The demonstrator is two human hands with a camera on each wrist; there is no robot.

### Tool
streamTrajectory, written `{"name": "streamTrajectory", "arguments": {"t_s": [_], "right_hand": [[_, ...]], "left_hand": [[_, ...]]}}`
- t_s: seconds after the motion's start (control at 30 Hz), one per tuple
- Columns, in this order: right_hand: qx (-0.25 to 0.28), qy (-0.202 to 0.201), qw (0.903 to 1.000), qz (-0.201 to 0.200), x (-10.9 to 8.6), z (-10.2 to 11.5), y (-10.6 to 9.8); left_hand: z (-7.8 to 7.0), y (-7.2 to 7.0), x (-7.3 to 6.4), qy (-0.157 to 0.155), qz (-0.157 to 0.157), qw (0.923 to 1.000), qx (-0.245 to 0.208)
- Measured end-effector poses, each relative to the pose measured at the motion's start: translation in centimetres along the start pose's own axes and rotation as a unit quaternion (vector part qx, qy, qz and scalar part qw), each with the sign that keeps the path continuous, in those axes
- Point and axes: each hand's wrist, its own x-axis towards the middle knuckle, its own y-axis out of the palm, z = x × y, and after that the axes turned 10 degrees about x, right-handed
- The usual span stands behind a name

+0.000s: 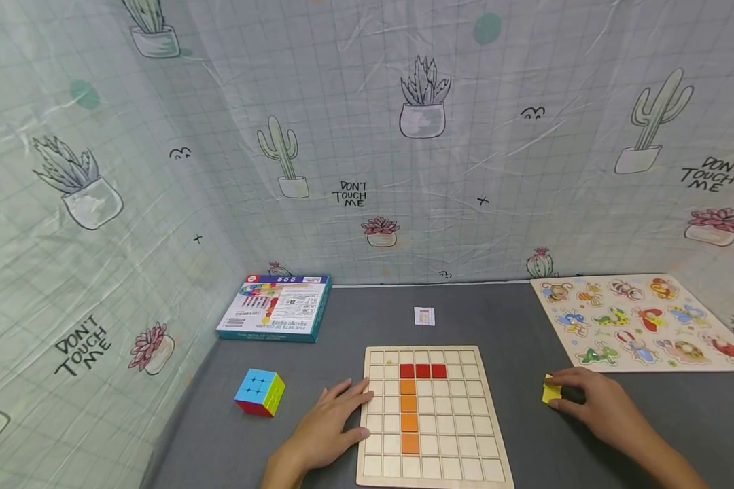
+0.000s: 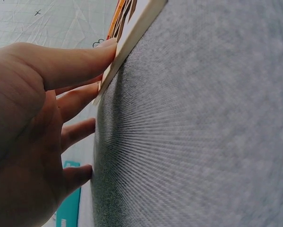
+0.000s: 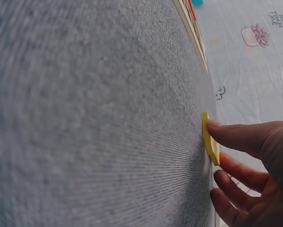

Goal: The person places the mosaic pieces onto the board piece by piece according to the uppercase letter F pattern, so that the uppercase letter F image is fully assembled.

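A pale wooden grid board [image 1: 459, 428] lies flat on the grey table in the head view. Three red square tiles [image 1: 423, 371] form a row near its top, and several orange tiles [image 1: 409, 403] run down a column beneath the leftmost red one. My left hand [image 1: 325, 428] rests at the board's left edge, its fingers spread and its thumb against the side, as the left wrist view also shows. To the right of the board, my right hand [image 1: 602, 407] pinches yellow tiles [image 3: 209, 139] at the tabletop between thumb and index finger; their exact number is unclear.
A blue-topped puzzle cube [image 1: 260, 392] sits left of the board, with a flat printed box [image 1: 275, 309] behind it. A small pattern card [image 1: 425, 316] lies beyond the board. An insect puzzle board [image 1: 642, 322] occupies the back right, near the curtain.
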Motion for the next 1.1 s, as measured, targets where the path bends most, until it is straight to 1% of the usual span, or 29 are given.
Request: {"name": "streamTrajectory", "arguments": {"t_s": [0.13, 0.27, 0.3, 0.37, 0.5, 0.53, 0.63, 0.83, 1.1], "right_hand": [[0.007, 0.008, 0.9999, -0.009, 0.0, 0.2, 0.1], [0.019, -0.001, 0.9994, -0.028, -0.1, 0.3, 0.2], [0.023, 0.0, 0.9993, -0.028, -0.1, 0.4, 0.2], [0.032, 0.009, 0.9992, -0.023, -0.1, 0.4, 0.1], [0.058, 0.039, 0.9976, 0.0, 0.0, 0.6, -0.1], [0.065, 0.04, 0.9971, 0.002, 0.0, 0.6, -0.1], [0.072, 0.038, 0.9967, -0.002, 0.1, 0.9, 0.0], [0.056, 0.033, 0.9978, -0.013, 0.3, 1.3, 0.0], [0.063, -0.008, 0.9967, -0.052, 0.4, 2.6, 0.4]], "left_hand": [[0.1, 0.0, 0.0, 0.0, 0.0, 1.0, 0.0], [0.1, 0.1, 0.0, 0.002, 0.0, 1.0, -0.002], [0.2, 0.1, 0.0, 0.002, 0.0, 1.0, -0.002], [0.2, 0.1, 0.0, 0.003, 0.0, 1.0, -0.001], [0.2, 0.2, 0.1, 0.002, 0.0, 1.0, 0.0], [0.2, 0.2, 0.1, 0.002, 0.0, 1.0, 0.0], [0.2, 0.2, 0.1, 0.002, -0.002, 1.0, 0.002], [0.1, 0.1, 0.2, -0.002, -0.003, 1.0, 0.007], [0.2, 0.1, 0.2, -0.001, -0.002, 1.0, 0.005]]}}
